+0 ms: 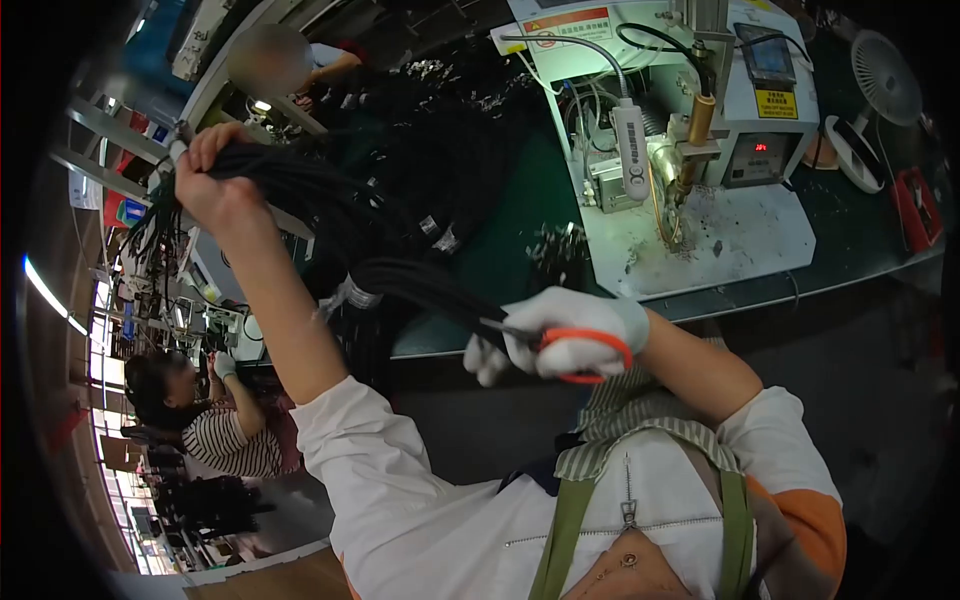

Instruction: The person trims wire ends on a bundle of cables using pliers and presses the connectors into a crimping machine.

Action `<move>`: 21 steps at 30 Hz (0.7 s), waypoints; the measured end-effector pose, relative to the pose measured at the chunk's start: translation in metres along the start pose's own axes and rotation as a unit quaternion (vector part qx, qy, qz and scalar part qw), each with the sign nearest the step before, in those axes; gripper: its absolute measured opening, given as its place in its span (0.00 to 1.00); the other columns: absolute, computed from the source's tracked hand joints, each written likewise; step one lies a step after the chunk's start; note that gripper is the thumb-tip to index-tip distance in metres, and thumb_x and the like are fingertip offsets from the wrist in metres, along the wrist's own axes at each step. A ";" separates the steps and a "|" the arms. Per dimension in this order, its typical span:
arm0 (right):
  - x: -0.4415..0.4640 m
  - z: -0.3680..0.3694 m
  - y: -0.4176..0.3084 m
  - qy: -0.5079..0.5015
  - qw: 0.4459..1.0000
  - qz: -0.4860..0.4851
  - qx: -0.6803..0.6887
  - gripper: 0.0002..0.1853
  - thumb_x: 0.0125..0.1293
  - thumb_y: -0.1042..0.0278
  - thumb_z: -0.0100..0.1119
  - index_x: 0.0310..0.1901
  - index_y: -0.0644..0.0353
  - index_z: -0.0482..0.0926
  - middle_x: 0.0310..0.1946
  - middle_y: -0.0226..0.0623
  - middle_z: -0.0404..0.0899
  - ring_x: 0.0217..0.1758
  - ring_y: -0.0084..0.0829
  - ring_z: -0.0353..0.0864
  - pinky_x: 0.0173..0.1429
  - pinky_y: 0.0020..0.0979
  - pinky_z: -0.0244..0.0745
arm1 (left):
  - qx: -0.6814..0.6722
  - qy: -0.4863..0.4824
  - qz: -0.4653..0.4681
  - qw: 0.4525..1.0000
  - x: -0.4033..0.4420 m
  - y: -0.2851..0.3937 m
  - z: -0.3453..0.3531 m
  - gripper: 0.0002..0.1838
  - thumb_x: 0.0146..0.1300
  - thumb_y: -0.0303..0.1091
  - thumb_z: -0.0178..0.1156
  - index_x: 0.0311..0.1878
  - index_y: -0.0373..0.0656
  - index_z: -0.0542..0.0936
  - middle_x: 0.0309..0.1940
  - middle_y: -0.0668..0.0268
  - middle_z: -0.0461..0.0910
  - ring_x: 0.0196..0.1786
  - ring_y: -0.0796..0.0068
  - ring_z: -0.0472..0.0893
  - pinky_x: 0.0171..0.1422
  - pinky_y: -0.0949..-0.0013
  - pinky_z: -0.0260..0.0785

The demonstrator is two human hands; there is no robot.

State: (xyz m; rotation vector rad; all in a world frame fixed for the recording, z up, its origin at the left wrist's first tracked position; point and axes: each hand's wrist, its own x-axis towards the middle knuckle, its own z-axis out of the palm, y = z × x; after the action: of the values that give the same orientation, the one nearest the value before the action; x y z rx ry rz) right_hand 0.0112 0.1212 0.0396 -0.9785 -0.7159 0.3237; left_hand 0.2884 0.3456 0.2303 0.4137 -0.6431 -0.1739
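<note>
My left hand [215,180], bare and raised at the upper left, is closed around a bundle of black cables [310,178]. Loose thin ends of the bundle hang below and left of that fist. In a white glove, my right hand [575,330] is closed on scissors [590,345] with orange handles. Their metal blades point left, alongside a tied bunch of black cables [420,283] that reaches the glove. Whether the right fingers also grip this bunch is hidden. A clear wrap [358,293] goes around the bunch.
A lit bench machine [700,225] stands on the green table [500,265], with a white fan [885,80] at right. Piled black cables [430,150] lie behind. A red box [917,210] sits at far right. Co-workers [235,425] [325,65] work at left and back.
</note>
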 end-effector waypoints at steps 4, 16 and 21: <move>-0.055 0.022 -0.033 -0.014 0.985 0.046 -0.165 0.08 0.53 0.69 0.61 0.32 0.64 0.77 0.29 0.36 0.78 0.35 0.28 0.77 0.42 0.29 0.71 | 0.171 0.175 0.092 0.965 0.041 -0.041 -0.106 0.16 0.68 0.39 0.42 0.23 0.49 0.57 0.17 0.74 0.55 0.19 0.78 0.59 0.31 0.71 0.58; -0.158 -0.002 0.008 0.315 0.915 0.248 -0.034 0.10 0.64 0.68 0.55 0.37 0.68 0.75 0.32 0.38 0.80 0.35 0.25 0.81 0.42 0.26 0.75 | 0.703 0.061 -0.100 0.701 -0.166 -0.119 -0.135 0.31 0.59 0.39 0.64 0.63 0.36 0.67 0.64 0.53 0.64 0.65 0.57 0.65 0.67 0.57 0.59; -0.171 -0.005 0.006 0.331 0.930 0.132 0.092 0.12 0.62 0.65 0.52 0.38 0.69 0.74 0.38 0.43 0.80 0.36 0.29 0.82 0.41 0.27 0.77 | 0.921 -0.281 -0.028 0.269 -0.294 -0.167 -0.066 0.25 0.59 0.40 0.60 0.60 0.44 0.72 0.70 0.54 0.57 0.73 0.51 0.54 0.74 0.50 0.45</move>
State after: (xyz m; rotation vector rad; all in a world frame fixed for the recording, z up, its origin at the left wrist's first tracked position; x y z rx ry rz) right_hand -0.1101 0.0265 -0.0361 -0.9270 0.0629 0.2639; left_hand 0.0921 0.2986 -0.0486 2.8449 -1.3329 0.5865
